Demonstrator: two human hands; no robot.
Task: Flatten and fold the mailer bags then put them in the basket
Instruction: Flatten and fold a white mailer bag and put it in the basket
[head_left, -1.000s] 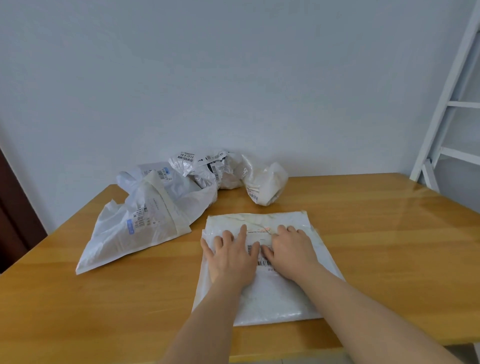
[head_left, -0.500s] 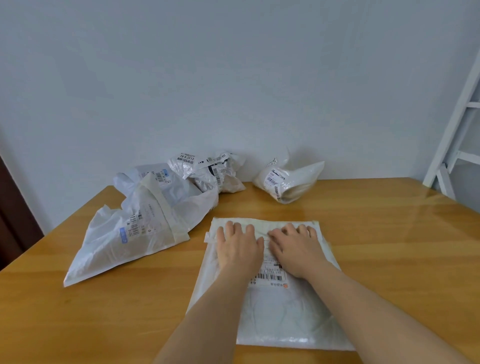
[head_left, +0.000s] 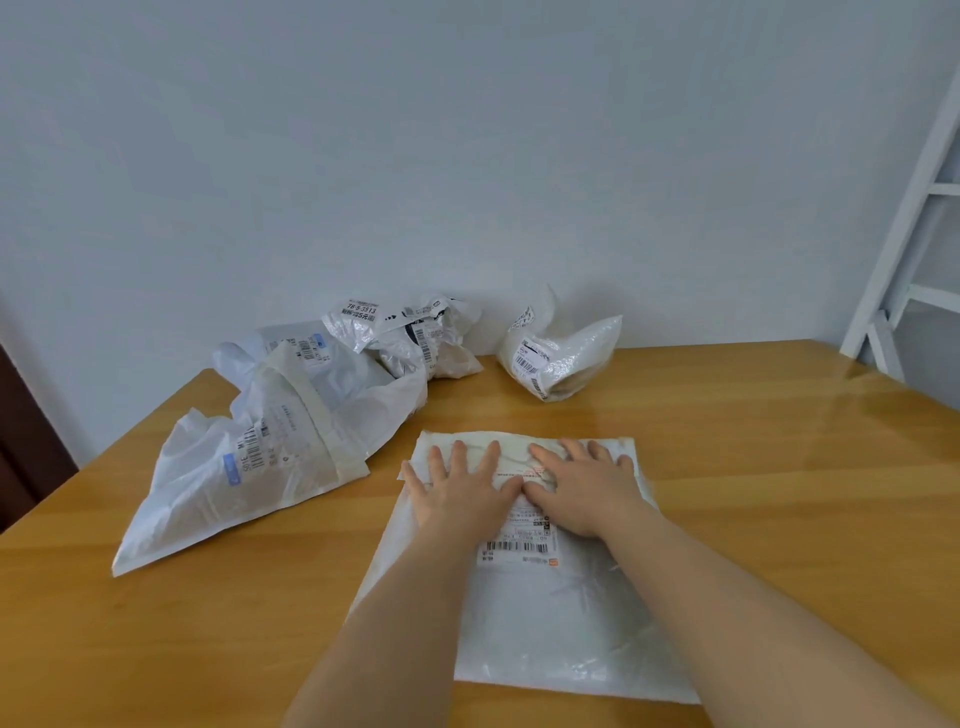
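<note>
Wooden table (head_left: 779, 467) — flat left hand (head_left: 460, 493) and right hand (head_left: 584, 488) press mailer bag (head_left: 561, 613), crumpled bags (head_left: 270, 431) beyond.

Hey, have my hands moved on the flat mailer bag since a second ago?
Yes. Both the left hand and right hand slid toward the mailer bag's far edge.

In the lower centre of the frame I see a white mailer bag (head_left: 566, 613) lying flat on the surface, label with barcode face up, its far edge folded over. At left, a large white mailer (head_left: 244, 467) sprawls half crumpled. Behind it, in the upper middle, sits a crumpled bag cluster (head_left: 415, 338), and a small puffed bag (head_left: 561, 356) stands just right of that.
</note>
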